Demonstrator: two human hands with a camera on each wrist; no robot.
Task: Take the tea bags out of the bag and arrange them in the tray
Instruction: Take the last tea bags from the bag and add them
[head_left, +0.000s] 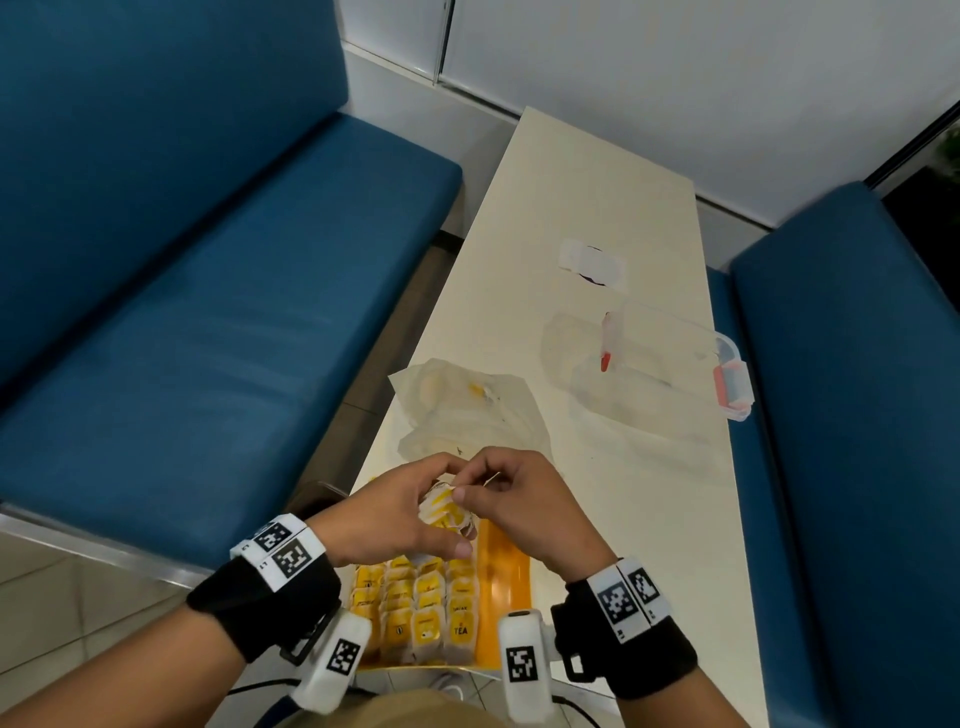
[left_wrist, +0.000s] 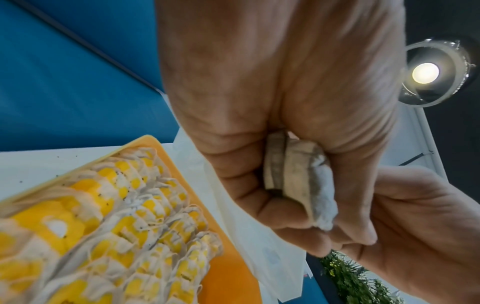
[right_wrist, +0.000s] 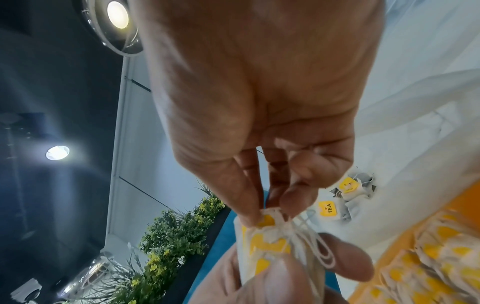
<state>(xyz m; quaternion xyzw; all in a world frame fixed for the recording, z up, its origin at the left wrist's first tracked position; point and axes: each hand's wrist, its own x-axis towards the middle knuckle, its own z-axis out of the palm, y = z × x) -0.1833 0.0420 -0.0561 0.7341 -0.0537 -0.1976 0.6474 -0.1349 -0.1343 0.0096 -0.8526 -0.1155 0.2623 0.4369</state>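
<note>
My left hand (head_left: 410, 512) grips a small bunch of tea bags (head_left: 445, 510) with yellow tags just above the orange tray (head_left: 506, 577). In the left wrist view the bunch of tea bags (left_wrist: 298, 181) sits between curled fingers and thumb. My right hand (head_left: 511, 499) pinches the top of one tea bag (right_wrist: 267, 224) in that bunch at its tag and string. The tray (left_wrist: 233, 273) holds several rows of standing tea bags (head_left: 415, 603); its right strip is bare. The clear plastic bag (head_left: 467, 415) lies behind the hands with a few tea bags (right_wrist: 348, 197) inside.
A clear lidded container (head_left: 670, 358) with red clips stands at the right edge of the narrow white table (head_left: 597, 197). A small white and dark item (head_left: 592, 265) lies farther back. Blue benches (head_left: 208, 291) flank the table on both sides.
</note>
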